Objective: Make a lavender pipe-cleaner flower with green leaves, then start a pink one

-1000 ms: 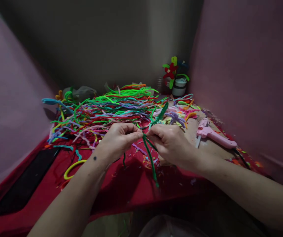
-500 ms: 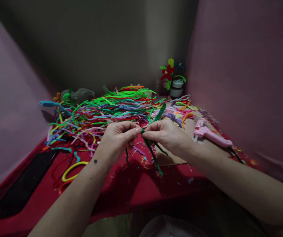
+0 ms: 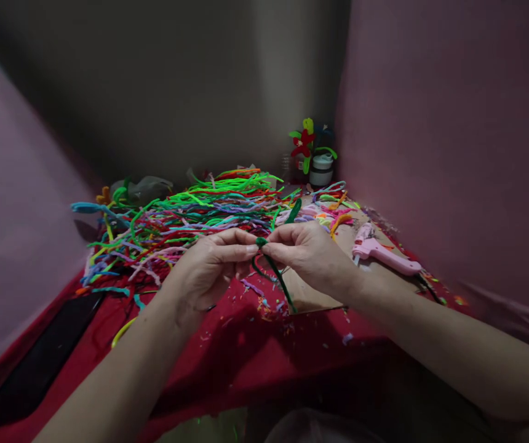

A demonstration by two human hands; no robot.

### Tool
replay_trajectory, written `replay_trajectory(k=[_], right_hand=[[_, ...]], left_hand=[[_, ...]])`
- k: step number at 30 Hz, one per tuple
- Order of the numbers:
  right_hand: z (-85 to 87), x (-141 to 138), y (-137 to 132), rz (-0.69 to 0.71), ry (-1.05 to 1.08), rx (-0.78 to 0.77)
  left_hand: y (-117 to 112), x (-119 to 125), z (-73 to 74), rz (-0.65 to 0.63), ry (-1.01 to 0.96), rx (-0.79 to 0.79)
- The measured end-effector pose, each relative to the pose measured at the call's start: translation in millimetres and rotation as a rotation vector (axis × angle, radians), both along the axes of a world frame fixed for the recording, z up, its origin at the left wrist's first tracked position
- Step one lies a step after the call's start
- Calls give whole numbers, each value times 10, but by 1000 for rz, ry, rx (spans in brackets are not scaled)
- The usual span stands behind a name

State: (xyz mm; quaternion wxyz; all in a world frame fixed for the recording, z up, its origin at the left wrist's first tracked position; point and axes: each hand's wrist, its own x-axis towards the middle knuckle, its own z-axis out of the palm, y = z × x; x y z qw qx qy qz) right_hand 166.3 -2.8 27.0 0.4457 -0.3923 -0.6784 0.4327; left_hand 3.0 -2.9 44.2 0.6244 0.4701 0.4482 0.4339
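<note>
"One dark green fuzzy stem: where is it?"

"Above the red cloth, its bent top caught between two pinches. Thumb and forefinger of the left hand squeeze one side; those of the right hand squeeze just beside. The remaining fingers curl, partly hidden."

"What might spoil it?"

"That bend, I'd say. Gripped so near its end, it could slip or spring open if either pinch eases. The loose length hangs before the cardboard and could pick up fluffy scraps."

"Further out?"

"The pink glue gun, near the right wrist. A careless sweep might knock it, or burn if it's hot; I can't tell."

"Any writing?"

"None readable. A pale patch beside the lidded jar may be a label, but it's too small. No brand shows on the gun or the black slab."
</note>
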Motion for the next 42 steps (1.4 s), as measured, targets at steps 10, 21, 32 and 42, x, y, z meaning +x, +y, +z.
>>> replay_trajectory(k=[10,21,32,42], right_hand=[[-39,38,12,96,186,-177],[-73,37,-26,268,300,-472],[-277,-27,120,298,400,-694],[-374,-85,75,336,422,-860]], left_hand=[[-89,150,64,-49,167,146],[-42,204,-10,161,760,578],[183,85,-233,42,278,272],[151,156,-358,203,265,269]])
